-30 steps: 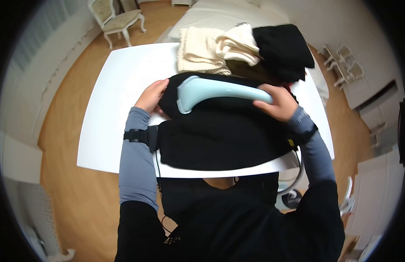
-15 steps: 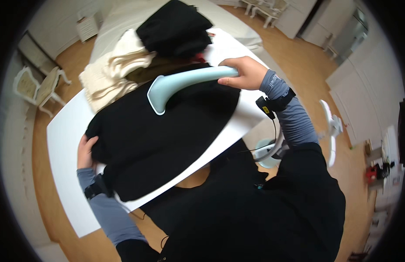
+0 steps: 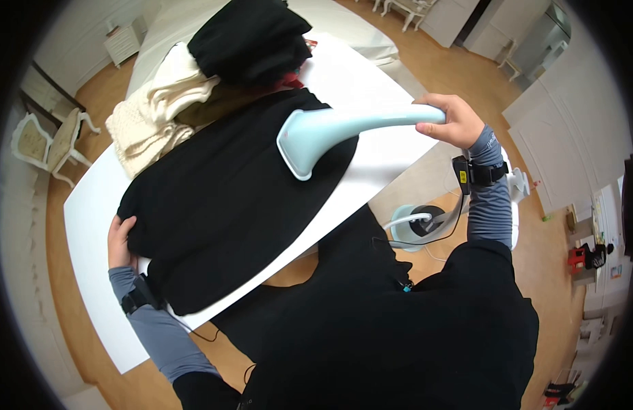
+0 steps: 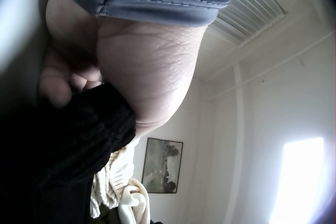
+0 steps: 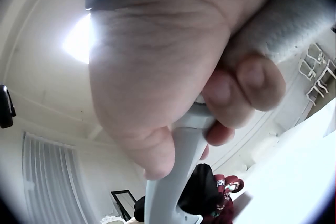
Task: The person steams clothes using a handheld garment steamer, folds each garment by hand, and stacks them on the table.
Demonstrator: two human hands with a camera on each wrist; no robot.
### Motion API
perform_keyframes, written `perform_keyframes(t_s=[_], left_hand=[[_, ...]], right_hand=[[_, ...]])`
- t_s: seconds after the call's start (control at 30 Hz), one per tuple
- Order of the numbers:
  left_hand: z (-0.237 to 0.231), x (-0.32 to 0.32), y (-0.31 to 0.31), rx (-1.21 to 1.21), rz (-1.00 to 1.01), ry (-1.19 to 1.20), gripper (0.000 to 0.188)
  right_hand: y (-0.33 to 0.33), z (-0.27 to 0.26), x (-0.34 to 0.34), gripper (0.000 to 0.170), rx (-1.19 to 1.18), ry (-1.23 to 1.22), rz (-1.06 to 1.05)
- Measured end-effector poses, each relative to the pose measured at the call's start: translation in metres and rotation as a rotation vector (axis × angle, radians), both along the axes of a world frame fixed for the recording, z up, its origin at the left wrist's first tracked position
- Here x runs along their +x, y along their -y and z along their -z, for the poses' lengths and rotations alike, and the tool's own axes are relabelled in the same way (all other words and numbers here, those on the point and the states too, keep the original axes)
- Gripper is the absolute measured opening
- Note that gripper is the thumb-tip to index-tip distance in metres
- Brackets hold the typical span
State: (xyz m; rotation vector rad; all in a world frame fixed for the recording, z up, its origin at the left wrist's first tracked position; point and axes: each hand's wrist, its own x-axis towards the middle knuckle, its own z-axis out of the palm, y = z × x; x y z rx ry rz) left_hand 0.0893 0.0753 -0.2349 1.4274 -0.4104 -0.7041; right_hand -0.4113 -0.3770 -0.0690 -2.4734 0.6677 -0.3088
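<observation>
A black garment (image 3: 227, 198) with a ribbed edge (image 4: 105, 129) lies spread on the white table (image 3: 94, 294). At its left end my left hand (image 3: 120, 242) grips the edge, thumb on top and the other fingers tucked underneath. My right hand (image 3: 456, 121) holds the handle of a light blue garment steamer (image 3: 330, 133), fingers wrapped round it in the right wrist view. The steamer's wide head overlaps the garment's right end in the head view. From the handle's lower end a pale hose (image 5: 286, 24) runs back past the wrist.
Cream knitwear (image 3: 152, 126) and a folded black garment (image 3: 251, 41) are piled along the table's far side, with some red cloth (image 3: 292, 80) below. On the floor at right stands the steamer's light blue base (image 3: 402, 215). A chair (image 3: 53, 140) stands beyond the left edge.
The head view has swung to the right. My right hand has moved the steamer rightward over the garment, toward its right end. My left hand keeps hold of the garment's left edge.
</observation>
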Motion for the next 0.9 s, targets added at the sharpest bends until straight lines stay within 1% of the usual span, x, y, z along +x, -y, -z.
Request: perform_keyframes(t_s=[0.03, 0.1, 0.13, 0.27, 0.33, 0.37, 0.43, 0.63, 0.77, 0.83, 0.9], left_hand=[[-0.001, 0.0, 0.001, -0.008, 0.012, -0.004, 0.04], [-0.002, -0.003, 0.002, 0.0, -0.011, -0.011, 0.037], [-0.004, -0.006, 0.003, -0.008, -0.01, -0.017, 0.036], [-0.004, -0.004, 0.002, -0.004, -0.008, -0.026, 0.038], [-0.003, -0.005, 0.004, -0.029, -0.02, -0.031, 0.04], [-0.002, -0.003, 0.004, -0.028, -0.019, -0.034, 0.041], [-0.002, -0.004, 0.004, -0.021, -0.018, -0.032, 0.041], [0.002, 0.001, 0.002, -0.004, -0.033, -0.018, 0.041], [0.003, 0.0, 0.001, -0.01, -0.019, -0.03, 0.039], [0.004, 0.002, 0.001, -0.015, -0.002, -0.021, 0.039], [0.003, 0.001, 0.003, -0.033, 0.01, -0.031, 0.039]], right_hand=[[-0.004, 0.003, 0.006, 0.045, 0.011, 0.007, -0.011], [-0.016, 0.006, 0.025, 0.045, -0.046, -0.083, -0.134], [-0.018, 0.012, 0.033, 0.045, -0.067, -0.071, -0.198], [-0.038, 0.015, 0.067, 0.043, -0.04, -0.05, -0.279], [-0.048, 0.018, 0.08, 0.043, 0.047, -0.058, -0.318], [-0.051, 0.023, 0.087, 0.043, 0.051, -0.05, -0.329], [-0.057, 0.034, 0.101, 0.043, -0.05, 0.053, -0.519], [-0.113, 0.057, 0.152, 0.043, 0.009, 0.118, -0.78], [-0.137, 0.062, 0.16, 0.046, 0.008, 0.089, -0.789], [-0.13, 0.056, 0.148, 0.046, -0.016, 0.061, -0.753], [-0.113, 0.055, 0.131, 0.045, -0.052, 0.088, -0.692]])
